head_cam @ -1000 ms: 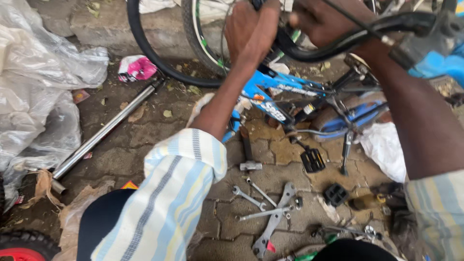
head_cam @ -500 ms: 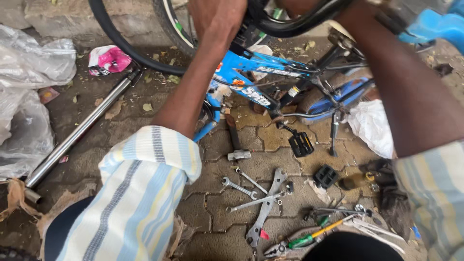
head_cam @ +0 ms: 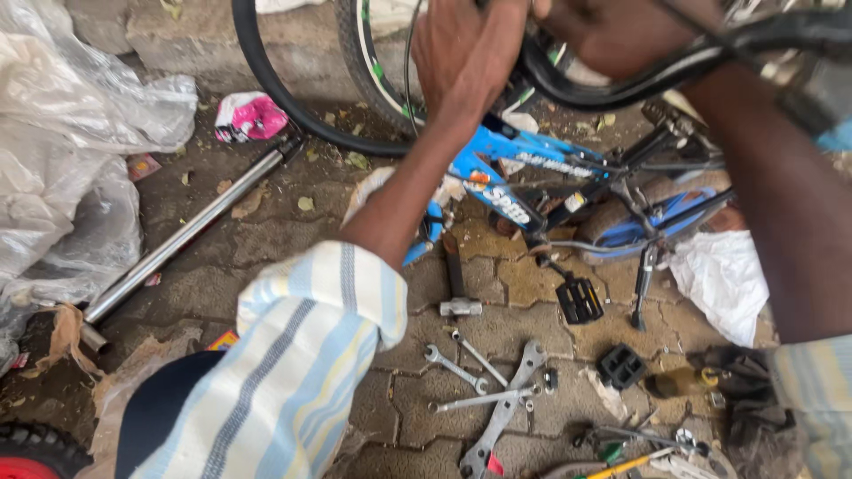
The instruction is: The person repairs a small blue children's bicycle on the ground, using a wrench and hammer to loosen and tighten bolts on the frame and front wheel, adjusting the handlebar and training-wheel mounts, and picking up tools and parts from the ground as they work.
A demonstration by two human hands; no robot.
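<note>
Spanners [head_cam: 484, 390] lie scattered on the near paving, with a hammer [head_cam: 457, 284] just beyond and a metal pump tube [head_cam: 182, 239] to the left. Farther off lies a blue bicycle frame [head_cam: 532, 191]. Farthest, the left hand [head_cam: 466, 53] and right hand [head_cam: 621, 35] have fingers wrapped around a black tyre [head_cam: 639, 84].

Single head-worn view, looking steeply down from close above the person's raised forearms, left hand [head_cam: 466, 53] and right hand [head_cam: 621, 35] near the top edge, paved ground [head_cam: 266, 248] beneath
</note>
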